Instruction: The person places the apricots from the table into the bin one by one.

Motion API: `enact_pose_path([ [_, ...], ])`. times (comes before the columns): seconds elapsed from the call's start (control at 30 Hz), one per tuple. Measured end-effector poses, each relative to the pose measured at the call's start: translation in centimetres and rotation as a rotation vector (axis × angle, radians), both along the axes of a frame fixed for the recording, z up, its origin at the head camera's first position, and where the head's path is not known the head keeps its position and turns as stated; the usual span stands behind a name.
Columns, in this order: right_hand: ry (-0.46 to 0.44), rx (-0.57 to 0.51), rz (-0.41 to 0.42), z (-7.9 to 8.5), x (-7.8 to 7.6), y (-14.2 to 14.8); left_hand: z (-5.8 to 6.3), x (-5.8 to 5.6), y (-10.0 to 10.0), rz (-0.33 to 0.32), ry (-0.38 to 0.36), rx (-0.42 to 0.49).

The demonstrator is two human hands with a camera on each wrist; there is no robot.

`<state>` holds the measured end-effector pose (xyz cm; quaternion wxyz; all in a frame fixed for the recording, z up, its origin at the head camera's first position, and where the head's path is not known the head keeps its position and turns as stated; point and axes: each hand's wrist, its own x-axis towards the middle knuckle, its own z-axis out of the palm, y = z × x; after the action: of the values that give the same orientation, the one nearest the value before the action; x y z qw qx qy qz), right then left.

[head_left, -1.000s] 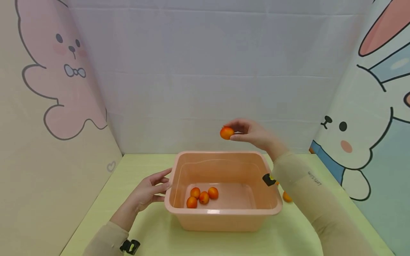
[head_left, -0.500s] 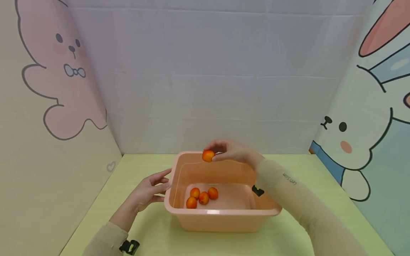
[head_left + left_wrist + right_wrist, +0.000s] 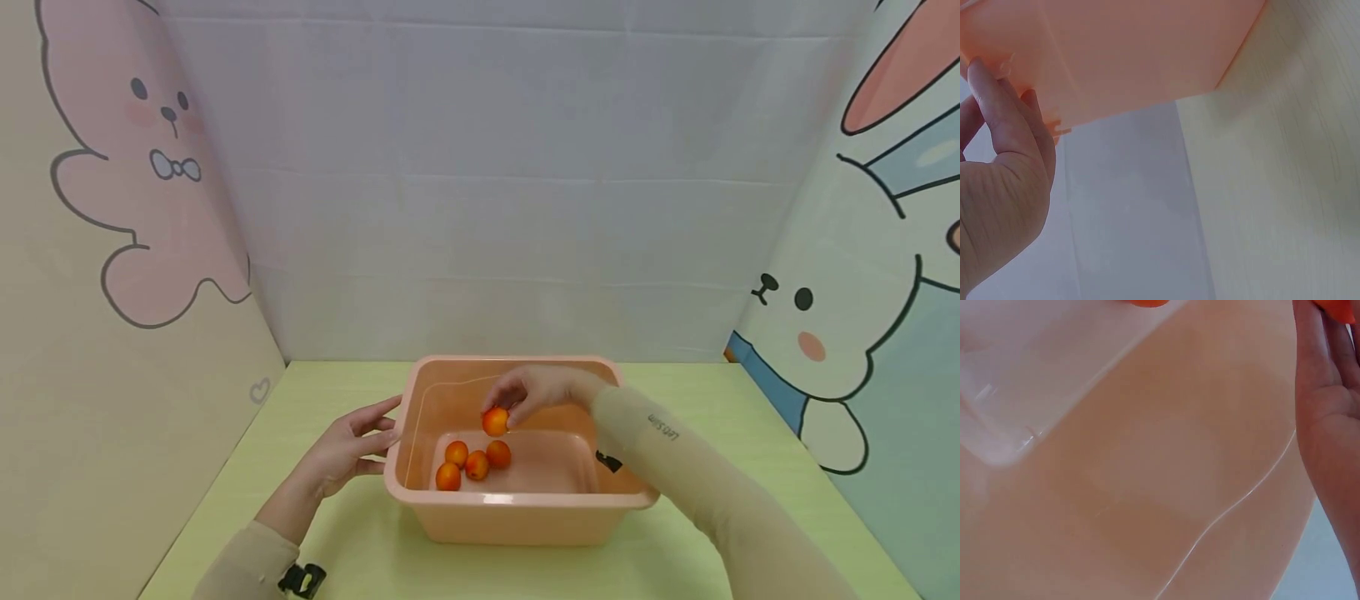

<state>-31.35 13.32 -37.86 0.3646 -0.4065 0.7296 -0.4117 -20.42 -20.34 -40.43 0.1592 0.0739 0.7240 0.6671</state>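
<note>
In the head view my right hand (image 3: 536, 392) reaches down inside a peach-coloured plastic basin (image 3: 525, 521). It pinches a small round orange-red fruit (image 3: 495, 422) between thumb and fingers, above the basin floor. The right wrist view shows part of this held fruit (image 3: 1338, 309) at its top right corner. Several similar fruits (image 3: 477, 465) lie grouped on the floor of the basin, left of its middle. My left hand (image 3: 352, 446) touches the basin's left side at the rim, fingers extended. In the left wrist view its thumb (image 3: 1000, 106) rests against the outer wall, under the rim.
The basin stands on a pale yellow-green table (image 3: 337, 533). A white cloth backdrop (image 3: 480, 208) rises behind it, with cartoon-printed panels on both sides. My right sleeve (image 3: 705, 483) crosses the basin's right rim and hides part of the table.
My right hand has carried the fruit from above the back rim, left and down into the basin. Fruits glimpsed right of the basin are now hidden by the sleeve. The left hand has stayed put.
</note>
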Motion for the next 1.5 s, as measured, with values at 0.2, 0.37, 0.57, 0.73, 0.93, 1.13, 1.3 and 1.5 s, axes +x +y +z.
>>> enact_pose_path([
  [0.2,-0.059,0.06,0.077,-0.6,0.1,-0.1,0.0,0.0,0.1,0.006,0.001,0.0],
  [0.37,-0.047,0.144,0.094,-0.7,0.2,-0.2,-0.2,-0.1,0.0,0.02,-0.011,-0.009],
  [0.57,-0.106,0.224,0.13,-0.9,0.2,-0.2,-0.4,-0.1,-0.1,0.015,-0.006,-0.01],
  [0.73,-0.123,0.27,0.135,-0.8,0.3,-0.3,-0.3,-0.1,-0.1,0.015,-0.006,-0.006],
  [0.93,-0.141,0.199,0.11,-0.1,0.2,0.3,-0.3,-0.2,-0.1,0.014,-0.001,-0.003],
  [1.13,-0.088,0.006,0.066,2.0,0.2,1.9,-0.3,-0.2,0.0,0.004,0.003,-0.008],
  [1.3,-0.025,-0.138,0.041,4.2,1.0,3.2,-0.2,-0.2,0.1,0.012,-0.01,-0.011],
  [1.5,0.049,-0.238,-0.004,7.1,2.7,4.6,0.0,-0.1,0.1,0.009,-0.018,-0.004],
])
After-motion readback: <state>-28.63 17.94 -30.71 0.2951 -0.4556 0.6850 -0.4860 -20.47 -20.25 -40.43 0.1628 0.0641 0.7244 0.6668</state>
